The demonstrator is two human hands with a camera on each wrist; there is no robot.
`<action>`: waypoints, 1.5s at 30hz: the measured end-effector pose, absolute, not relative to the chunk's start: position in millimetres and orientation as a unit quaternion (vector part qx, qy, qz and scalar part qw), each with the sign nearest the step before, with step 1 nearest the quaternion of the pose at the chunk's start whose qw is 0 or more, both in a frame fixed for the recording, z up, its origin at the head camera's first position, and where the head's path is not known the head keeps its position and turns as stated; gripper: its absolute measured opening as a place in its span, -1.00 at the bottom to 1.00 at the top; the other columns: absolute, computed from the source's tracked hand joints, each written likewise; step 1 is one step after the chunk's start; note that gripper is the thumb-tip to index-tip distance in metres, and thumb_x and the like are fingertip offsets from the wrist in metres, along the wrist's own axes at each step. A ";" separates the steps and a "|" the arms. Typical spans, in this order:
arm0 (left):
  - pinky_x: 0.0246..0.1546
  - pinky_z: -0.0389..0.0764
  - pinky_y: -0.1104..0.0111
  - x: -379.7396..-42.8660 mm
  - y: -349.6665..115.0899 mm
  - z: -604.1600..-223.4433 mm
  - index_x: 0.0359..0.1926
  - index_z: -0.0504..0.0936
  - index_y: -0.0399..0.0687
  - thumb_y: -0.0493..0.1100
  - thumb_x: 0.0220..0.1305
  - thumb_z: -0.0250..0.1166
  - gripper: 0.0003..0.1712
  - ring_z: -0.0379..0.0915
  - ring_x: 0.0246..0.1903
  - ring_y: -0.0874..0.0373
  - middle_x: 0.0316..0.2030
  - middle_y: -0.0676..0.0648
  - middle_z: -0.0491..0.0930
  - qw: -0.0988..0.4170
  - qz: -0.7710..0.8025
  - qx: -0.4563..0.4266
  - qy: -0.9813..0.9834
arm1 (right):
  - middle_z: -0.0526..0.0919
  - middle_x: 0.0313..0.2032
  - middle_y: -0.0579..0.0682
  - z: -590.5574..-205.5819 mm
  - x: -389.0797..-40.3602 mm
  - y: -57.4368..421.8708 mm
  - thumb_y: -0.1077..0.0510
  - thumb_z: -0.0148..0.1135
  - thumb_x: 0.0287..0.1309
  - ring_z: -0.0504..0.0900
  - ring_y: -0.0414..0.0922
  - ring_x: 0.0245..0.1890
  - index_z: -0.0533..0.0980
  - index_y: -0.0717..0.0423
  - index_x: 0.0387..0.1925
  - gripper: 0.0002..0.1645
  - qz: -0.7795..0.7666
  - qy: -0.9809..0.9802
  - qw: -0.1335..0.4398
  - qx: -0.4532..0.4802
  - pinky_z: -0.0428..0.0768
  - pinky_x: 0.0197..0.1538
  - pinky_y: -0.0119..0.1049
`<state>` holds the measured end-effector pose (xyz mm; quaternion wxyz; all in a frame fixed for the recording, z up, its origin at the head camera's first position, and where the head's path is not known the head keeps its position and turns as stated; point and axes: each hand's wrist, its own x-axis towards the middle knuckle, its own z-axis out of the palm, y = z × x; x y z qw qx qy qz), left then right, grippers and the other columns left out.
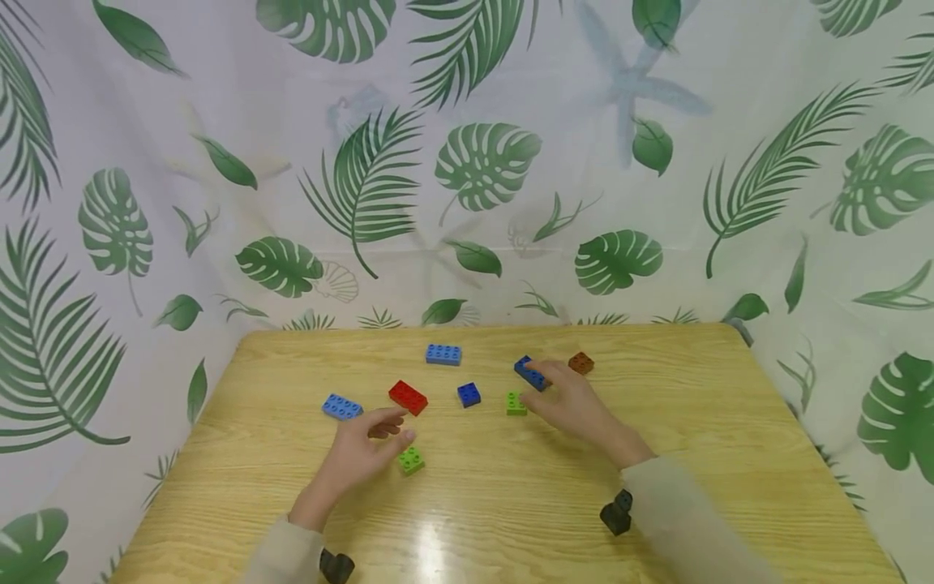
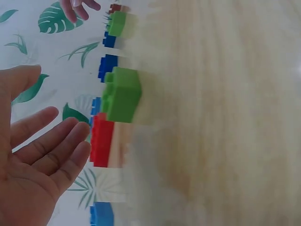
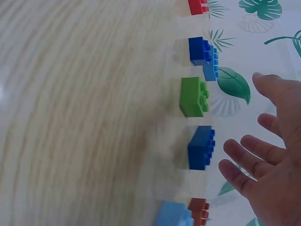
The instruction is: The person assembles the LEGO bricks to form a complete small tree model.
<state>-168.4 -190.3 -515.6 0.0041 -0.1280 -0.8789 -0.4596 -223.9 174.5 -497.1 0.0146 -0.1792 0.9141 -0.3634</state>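
My left hand (image 1: 357, 451) hovers with its fingers loosely spread and holds nothing. Beside its thumb sits a small lime green brick (image 1: 411, 461); a red brick (image 1: 409, 397) lies just beyond its fingertips. A light blue brick (image 1: 342, 407) is partly behind that hand. On the right, my other hand (image 1: 575, 410) is also empty, fingers apart. In the head view it overlaps a long dark blue brick (image 1: 530, 371) and the edge of another lime green brick (image 1: 516, 404). The right wrist view shows a gap between the fingers and the dark blue brick (image 3: 201, 148).
A small dark blue brick (image 1: 469, 395) lies between the hands, with a light blue brick (image 1: 443, 354) behind it. Past the right hand is a brown brick (image 1: 580, 362). Another light blue brick (image 3: 173, 214) shows in the right wrist view. A leaf-printed cloth (image 1: 394, 284) stands behind the wooden table (image 1: 657, 357).
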 end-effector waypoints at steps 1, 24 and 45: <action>0.10 0.71 0.13 -167.0 -190.3 -518.8 0.26 0.67 -0.16 0.00 0.37 0.47 -0.46 0.71 0.00 0.01 0.07 -0.21 0.75 0.001 -0.457 -0.124 -0.881 | 0.47 0.41 0.28 -499.9 -224.2 172.8 0.00 0.35 0.43 0.60 0.24 0.21 0.41 0.21 0.48 -0.28 -0.368 0.913 0.018 -0.177 0.61 0.20 0.21; 0.06 0.64 0.40 -157.2 -195.5 -542.3 0.15 0.73 -0.04 0.04 0.06 0.68 -0.36 0.58 0.00 0.17 -0.01 0.05 0.68 -0.069 -0.431 -0.120 -0.891 | 0.65 -0.09 0.11 -533.9 -234.0 165.1 0.17 0.37 0.34 0.47 -0.18 -0.30 0.45 0.29 0.41 -0.33 -0.353 0.921 0.041 -0.161 0.51 -0.13 -0.18; 0.04 0.67 0.38 -159.9 -157.1 -546.0 0.12 0.75 -0.07 -0.04 0.21 0.60 -0.52 0.60 -0.05 0.24 -0.05 0.05 0.71 -0.081 -0.410 -0.207 -0.884 | 0.47 -0.30 0.02 -543.7 -232.1 160.1 0.18 0.40 0.34 0.36 -0.15 -0.36 0.57 0.26 0.29 -0.46 -0.344 0.925 0.026 -0.160 0.34 -0.29 -0.29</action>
